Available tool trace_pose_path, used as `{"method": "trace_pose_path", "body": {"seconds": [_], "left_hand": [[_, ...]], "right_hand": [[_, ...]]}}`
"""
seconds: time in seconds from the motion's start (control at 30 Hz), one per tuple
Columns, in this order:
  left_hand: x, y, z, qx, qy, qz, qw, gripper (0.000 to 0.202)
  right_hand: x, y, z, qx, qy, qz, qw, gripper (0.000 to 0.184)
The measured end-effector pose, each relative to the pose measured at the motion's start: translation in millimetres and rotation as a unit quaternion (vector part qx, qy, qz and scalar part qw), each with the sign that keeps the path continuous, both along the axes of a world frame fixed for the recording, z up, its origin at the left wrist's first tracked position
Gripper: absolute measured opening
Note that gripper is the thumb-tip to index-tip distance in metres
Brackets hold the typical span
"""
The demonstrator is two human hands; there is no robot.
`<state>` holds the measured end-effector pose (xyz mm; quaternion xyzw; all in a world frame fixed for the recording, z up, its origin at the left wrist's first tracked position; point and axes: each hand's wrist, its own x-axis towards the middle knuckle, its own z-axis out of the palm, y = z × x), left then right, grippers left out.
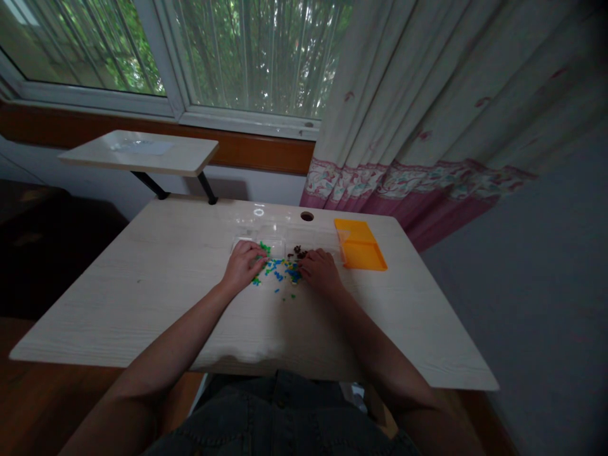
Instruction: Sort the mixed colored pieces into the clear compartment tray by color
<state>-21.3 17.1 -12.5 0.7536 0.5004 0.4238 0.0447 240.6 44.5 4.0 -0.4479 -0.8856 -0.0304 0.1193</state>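
Observation:
Small coloured pieces (278, 275), mostly blue with some green and yellow, lie scattered on the table between my two hands. My left hand (241, 266) is at the left side of this spread, its fingers bent together near green pieces (265, 248); whatever is between the fingertips is too small to make out. On the other side, my right hand (322, 271) curls over the right end of the blue and yellow pieces, next to a little heap of dark brown pieces (298, 251). Its fingertips are partly hidden. Clear plastic containers (274, 244) stand just behind the hands.
An open orange plastic case (365, 247) lies right of my right hand. Behind is a round hole (307, 216) in the tabletop (156, 272). A raised shelf (142, 152) on black legs stands at the back left. A curtain (380, 145) hangs at the back right.

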Motion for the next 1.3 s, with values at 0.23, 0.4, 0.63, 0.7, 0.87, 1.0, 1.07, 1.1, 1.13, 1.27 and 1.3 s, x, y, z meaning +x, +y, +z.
{"method": "trace_pose_path", "body": {"seconds": [0.23, 0.4, 0.63, 0.7, 0.87, 1.0, 1.07, 1.1, 1.13, 1.27, 1.3], "left_hand": [[0, 1, -1.2, 0.014, 0.0, -0.006, 1.0, 0.015], [0, 0, -1.1, 0.005, 0.0, 0.003, 1.0, 0.015], [-4, 4, -5.5, 0.006, 0.023, 0.084, 0.996, 0.015], [-6, 6, -7.4, 0.012, 0.024, 0.101, 0.995, 0.016], [-8, 7, -10.1, 0.015, 0.033, 0.114, 0.993, 0.02], [-8, 7, -10.4, 0.017, 0.033, 0.123, 0.992, 0.024], [-8, 7, -10.4, 0.014, 0.033, 0.123, 0.992, 0.026], [-8, 7, -10.3, 0.012, 0.032, 0.123, 0.992, 0.026], [-8, 7, -9.9, 0.011, 0.03, 0.121, 0.992, 0.027], [-3, 3, -4.6, 0.011, 0.023, 0.075, 0.997, 0.023], [0, 1, -2.2, 0.011, 0.025, 0.05, 0.998, 0.022]], "right_hand": [[-5, -3, -0.1, -0.009, -0.007, -0.009, 1.0, 0.012], [-6, -2, -4.8, -0.004, 0.022, 0.008, 1.0, 0.014], [-4, 3, -13.2, -0.001, 0.104, 0.01, 0.995, 0.016], [-4, 3, -14.1, 0.0, 0.115, 0.012, 0.993, 0.016], [-6, 2, -13.4, -0.013, 0.127, 0.019, 0.992, 0.015], [-7, 1, -13.0, -0.02, 0.146, 0.018, 0.989, 0.014], [-7, 1, -13.1, -0.023, 0.158, 0.018, 0.987, 0.015], [-7, 1, -13.1, -0.025, 0.165, 0.018, 0.986, 0.015], [-8, 1, -13.0, -0.027, 0.174, 0.018, 0.984, 0.015], [-13, 1, -12.5, -0.072, 0.265, 0.022, 0.961, 0.015], [-15, 1, -12.6, -0.1, 0.299, 0.016, 0.949, 0.015]]}}
